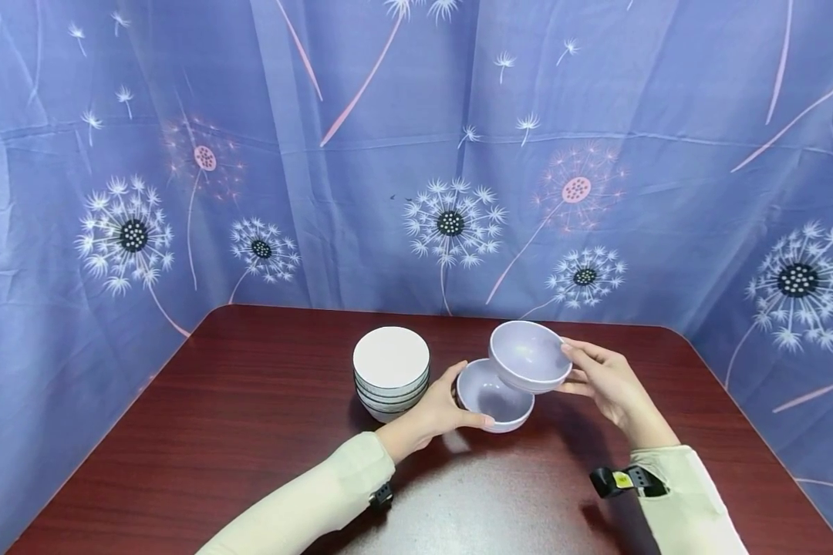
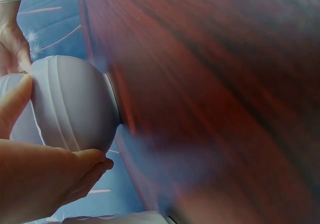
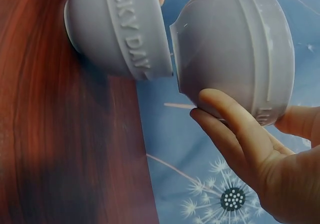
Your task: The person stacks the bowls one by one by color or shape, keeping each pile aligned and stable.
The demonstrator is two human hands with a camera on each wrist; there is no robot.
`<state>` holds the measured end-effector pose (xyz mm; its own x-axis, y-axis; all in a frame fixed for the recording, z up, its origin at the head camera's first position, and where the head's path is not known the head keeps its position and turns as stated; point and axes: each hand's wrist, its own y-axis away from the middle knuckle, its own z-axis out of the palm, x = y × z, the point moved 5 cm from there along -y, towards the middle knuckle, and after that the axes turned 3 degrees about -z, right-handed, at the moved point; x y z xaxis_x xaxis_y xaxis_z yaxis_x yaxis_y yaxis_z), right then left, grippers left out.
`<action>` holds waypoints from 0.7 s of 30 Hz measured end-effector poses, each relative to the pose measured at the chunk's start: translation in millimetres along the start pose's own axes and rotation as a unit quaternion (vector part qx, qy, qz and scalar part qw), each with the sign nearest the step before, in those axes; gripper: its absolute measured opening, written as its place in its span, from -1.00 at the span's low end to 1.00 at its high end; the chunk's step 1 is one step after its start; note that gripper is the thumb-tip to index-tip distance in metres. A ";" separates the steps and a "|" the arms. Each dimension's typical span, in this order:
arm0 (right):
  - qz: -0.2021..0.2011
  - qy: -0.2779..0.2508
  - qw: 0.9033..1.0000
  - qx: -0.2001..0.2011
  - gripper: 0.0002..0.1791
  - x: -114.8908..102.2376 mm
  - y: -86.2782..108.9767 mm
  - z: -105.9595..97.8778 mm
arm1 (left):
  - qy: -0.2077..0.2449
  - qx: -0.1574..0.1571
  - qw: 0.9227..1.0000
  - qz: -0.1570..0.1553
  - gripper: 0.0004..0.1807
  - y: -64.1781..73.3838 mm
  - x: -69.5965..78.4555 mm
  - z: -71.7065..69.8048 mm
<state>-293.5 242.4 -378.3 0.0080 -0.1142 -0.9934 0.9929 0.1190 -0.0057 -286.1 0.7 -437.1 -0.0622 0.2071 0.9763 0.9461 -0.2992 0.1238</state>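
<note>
In the head view, my left hand point(image 1: 433, 408) holds a lavender bowl point(image 1: 489, 397) from its left side, thumb at the near rim and fingers around the far side. This bowl stands upright on the table; raised letters reading "LUCKY DAY" show on its wall in the right wrist view. A second lavender bowl point(image 1: 527, 353) is gripped at its right side by my right hand point(image 1: 607, 381), thumb at the rim and fingers underneath. It is raised over the right part of the lower bowl, slightly tilted, its foot close to that bowl's rim in the right wrist view.
A stack of several white bowls point(image 1: 391, 358) with dark rims stands just left of my left hand. The dark red wooden table point(image 1: 236, 408) reaches back to a blue curtain point(image 1: 361, 231) with dandelion prints, which hangs around its back and sides.
</note>
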 end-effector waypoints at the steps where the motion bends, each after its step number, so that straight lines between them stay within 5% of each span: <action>1: 0.001 0.004 1.000 -0.001 -0.75 0.1 -0.5 1.7 | 0.002 0.000 1.000 0.001 0.13 0.1 0.2 -0.1; 21: 0.009 0.058 0.998 -0.015 -0.45 1.0 -2.2 25.9 | 0.014 -0.012 1.000 0.002 0.10 -1.0 -0.4 0.4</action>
<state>-292.6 216.5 -376.4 0.0108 0.0025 -0.9999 0.9888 0.1489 0.0111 -286.8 1.4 -437.7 -0.0674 0.1798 0.9814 0.9386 -0.3220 0.1234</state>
